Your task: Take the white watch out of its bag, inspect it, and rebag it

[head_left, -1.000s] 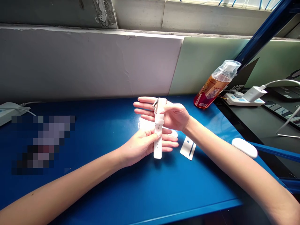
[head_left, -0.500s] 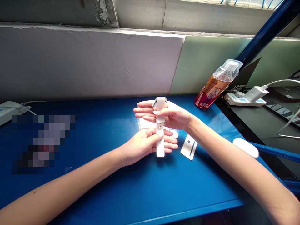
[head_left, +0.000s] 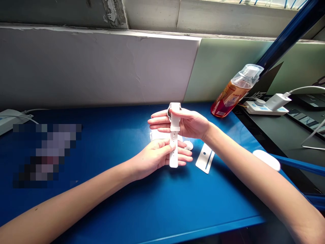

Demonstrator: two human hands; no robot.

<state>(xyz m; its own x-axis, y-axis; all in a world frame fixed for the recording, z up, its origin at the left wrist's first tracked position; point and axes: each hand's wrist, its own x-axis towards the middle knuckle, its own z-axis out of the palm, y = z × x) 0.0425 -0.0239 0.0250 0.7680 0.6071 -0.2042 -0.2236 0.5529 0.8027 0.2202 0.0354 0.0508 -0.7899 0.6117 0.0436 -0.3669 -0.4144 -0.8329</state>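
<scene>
A white wristwatch [head_left: 175, 121] hangs lengthwise between my two hands above the blue table. My left hand [head_left: 162, 153] pinches the holed lower end of its strap under the thumb, the other fingers stretched out behind it. Higher up, my right hand [head_left: 186, 123] grips the watch near its case, thumb across the strap and fingers extended to the left behind it. Only a dark, rounded edge of the case shows beside the strap. Behind my hands, a partly hidden white item [head_left: 159, 135] and a small round white piece [head_left: 188, 145] lie on the table.
A white slotted card [head_left: 205, 158] rests right of my hands on the blue table [head_left: 122, 210]. An orange-red bottle [head_left: 232, 93] leans at the back right, near a power strip [head_left: 265, 106]. A white rounded object [head_left: 266, 160] sits by my right forearm. Part of the left side is pixelated.
The watch has risen slightly, and its strap has slid up a little in my left hand. My right hand has shifted slightly right, its thumb now higher on the watch.
</scene>
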